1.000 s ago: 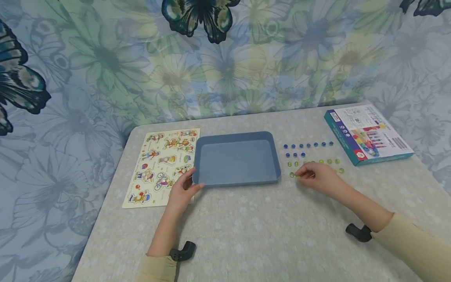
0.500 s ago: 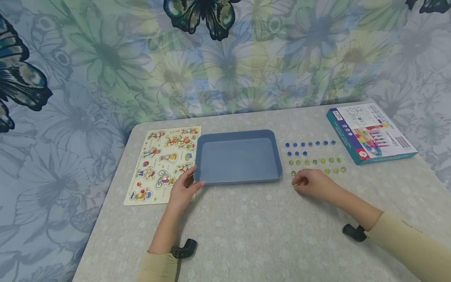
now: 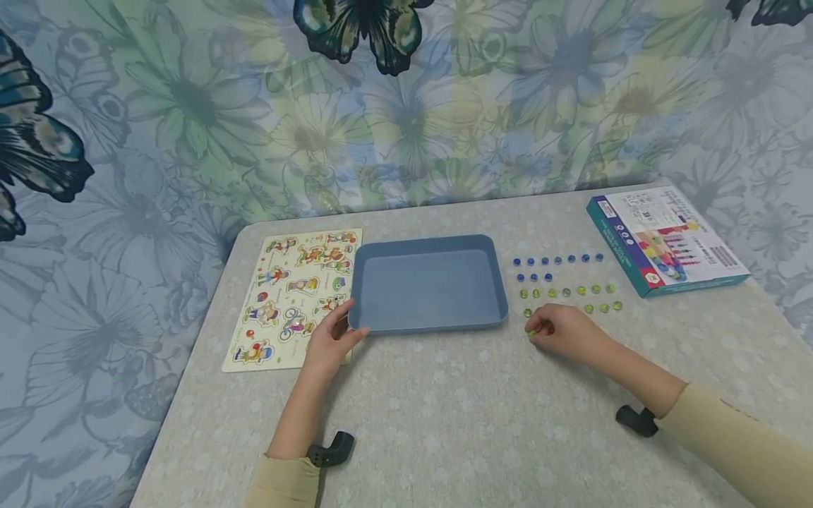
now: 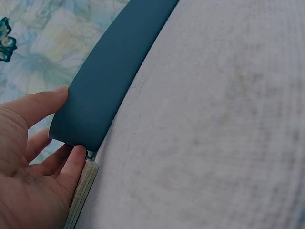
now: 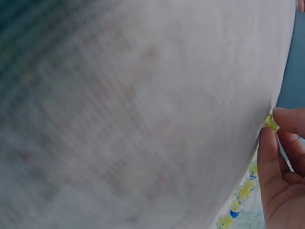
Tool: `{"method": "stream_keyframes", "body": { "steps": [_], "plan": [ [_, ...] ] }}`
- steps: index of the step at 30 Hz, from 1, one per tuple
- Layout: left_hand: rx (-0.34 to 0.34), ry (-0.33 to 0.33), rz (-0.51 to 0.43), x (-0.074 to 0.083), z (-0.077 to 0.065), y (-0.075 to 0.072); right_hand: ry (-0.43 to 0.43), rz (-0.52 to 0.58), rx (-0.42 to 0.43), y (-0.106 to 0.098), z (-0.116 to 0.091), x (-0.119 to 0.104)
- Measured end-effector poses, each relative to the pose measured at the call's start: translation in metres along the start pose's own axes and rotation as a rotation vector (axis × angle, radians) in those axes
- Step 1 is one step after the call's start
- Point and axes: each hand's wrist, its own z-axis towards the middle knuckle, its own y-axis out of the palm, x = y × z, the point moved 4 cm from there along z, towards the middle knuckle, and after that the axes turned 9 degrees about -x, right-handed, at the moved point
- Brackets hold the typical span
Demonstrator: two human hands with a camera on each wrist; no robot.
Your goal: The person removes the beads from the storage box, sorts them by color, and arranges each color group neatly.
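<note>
Low on the right of the rows, my right hand [image 3: 568, 331] pinches a yellow-green glass marble [image 5: 271, 122] between thumb and fingertip, close to the tabletop. Behind it lie rows of yellow-green marbles [image 3: 567, 292], and farther back two rows of blue marbles [image 3: 558, 260]. A shallow blue-grey tray [image 3: 428, 282] lies left of the marbles. My left hand [image 3: 329, 344] grips its near left corner. In the left wrist view, the thumb is against the tray wall [image 4: 97, 86] and the other fingers are around the corner. Part of the second yellow-green row is hidden by my right hand.
A cream picture board [image 3: 292, 296] with cartoon figures lies left of the tray, partly behind my left hand. At the back right is a flat toy box [image 3: 667, 240]. A patterned curtain [image 3: 406, 127] hangs behind the table [image 3: 438, 423].
My right hand has drawn back toward the near side of the table, uncovering marbles in the yellow-green rows, and has been nearly still for the last half second. My left hand stays on the tray.
</note>
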Motion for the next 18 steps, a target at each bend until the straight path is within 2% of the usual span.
{"method": "stream_keyframes", "body": {
  "steps": [6, 13, 18],
  "plan": [
    [-0.010, -0.017, -0.021, 0.004, -0.001, 0.001, 0.019, -0.003, 0.002, 0.001, 0.000, 0.001],
    [-0.023, -0.039, -0.021, 0.025, -0.012, 0.005, 0.016, 0.010, -0.009, 0.001, -0.001, 0.002],
    [-0.030, -0.038, -0.037, 0.022, -0.012, 0.004, -0.010, 0.028, 0.028, -0.001, -0.005, 0.001]
  ]
}}
